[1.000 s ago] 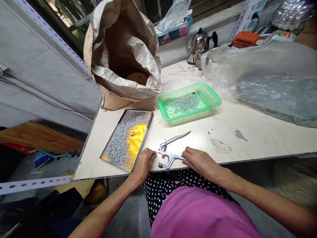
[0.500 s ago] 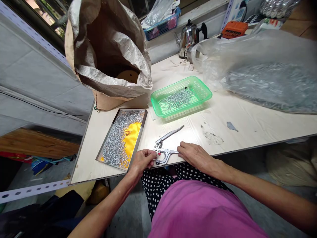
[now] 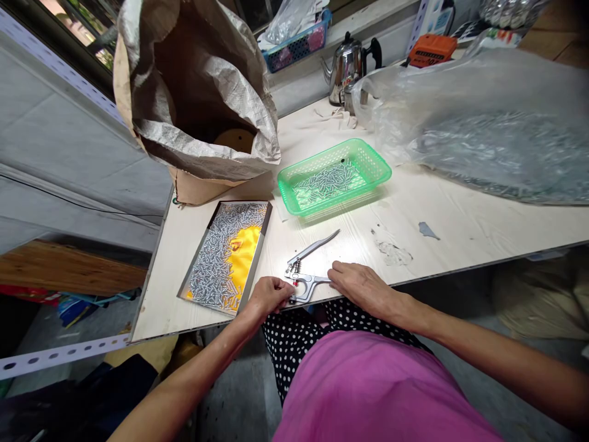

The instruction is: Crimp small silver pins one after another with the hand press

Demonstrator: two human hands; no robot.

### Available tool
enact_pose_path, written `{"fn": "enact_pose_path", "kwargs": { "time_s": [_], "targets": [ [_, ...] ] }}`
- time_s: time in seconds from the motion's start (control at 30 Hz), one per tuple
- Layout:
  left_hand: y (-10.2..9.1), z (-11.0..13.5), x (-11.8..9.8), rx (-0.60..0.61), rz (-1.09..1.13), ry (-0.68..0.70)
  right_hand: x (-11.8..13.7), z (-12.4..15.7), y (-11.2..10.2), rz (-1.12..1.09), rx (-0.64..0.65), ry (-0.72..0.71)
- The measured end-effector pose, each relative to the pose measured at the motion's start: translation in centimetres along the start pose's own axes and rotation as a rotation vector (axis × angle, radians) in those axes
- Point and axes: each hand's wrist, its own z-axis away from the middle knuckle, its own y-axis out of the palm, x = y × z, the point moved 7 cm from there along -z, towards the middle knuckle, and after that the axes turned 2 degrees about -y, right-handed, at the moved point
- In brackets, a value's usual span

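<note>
A pair of silver snap-fastener pliers (image 3: 309, 283) lies at the table's front edge, its handles spread wide and a spring showing between them. My right hand (image 3: 358, 282) is closed on the end of the lower handle. At the jaw, beside a small red part, the fingertips of my left hand (image 3: 270, 294) are pinched together; whatever they hold is too small and hidden to name. Just left of that hand, a shallow tray (image 3: 257, 261) with a yellow bottom carries many small silver metal pins (image 3: 207, 258). More such pins lie in a green plastic basket (image 3: 317, 209) beyond the pliers.
A large open paper sack (image 3: 197, 175) stands at the back left. On the right lies a big clear plastic bag (image 3: 478, 129) of metallic pieces. A steel kettle (image 3: 346, 70), a blue basket (image 3: 299, 52) and an orange box (image 3: 432, 50) are at the back. A grey scrap (image 3: 427, 231) lies on the table (image 3: 460, 245).
The view has shifted slightly. Both hands keep their places at the pliers, and the pliers' handles are still spread.
</note>
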Motion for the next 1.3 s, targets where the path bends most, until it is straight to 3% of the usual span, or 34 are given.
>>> {"fn": "enact_pose_path", "kwargs": {
  "time_s": [0.2,0.37,0.6,0.77,1.0,1.1,1.2,1.3],
  "targets": [
    [0.5,0.2,0.3,0.03,0.013,-0.075,-0.2,0.2,-0.7,-0.024,-0.013,-0.01],
    [0.6,0.5,0.4,0.032,0.095,-0.094,-1.3,-0.5,-2.0,-0.084,-0.103,-0.071],
    [0.8,0.7,0.7,0.014,0.128,-0.111,-2.7,-3.9,-1.8,0.041,0.059,-0.122],
    [0.9,0.8,0.8,-0.002,0.139,-0.113,-2.3,-4.5,-2.5,0.066,0.048,-0.113],
    [1.0,0.7,1.2,0.016,0.088,-0.112,-1.9,-4.0,-2.0,0.075,0.051,-0.092],
    [0.3,1.2,0.4,-0.1,-0.143,0.03,-1.5,-3.6,-2.1,0.049,0.061,-0.082],
    [-0.2,2.4,-2.7,-0.345,-0.458,0.389,-1.0,-3.3,-2.2,0.025,0.048,-0.084],
    [1.3,2.8,-5.7,-0.365,-0.687,0.702,-0.8,-3.3,-2.1,0.024,0.036,-0.075]
  ]
}}
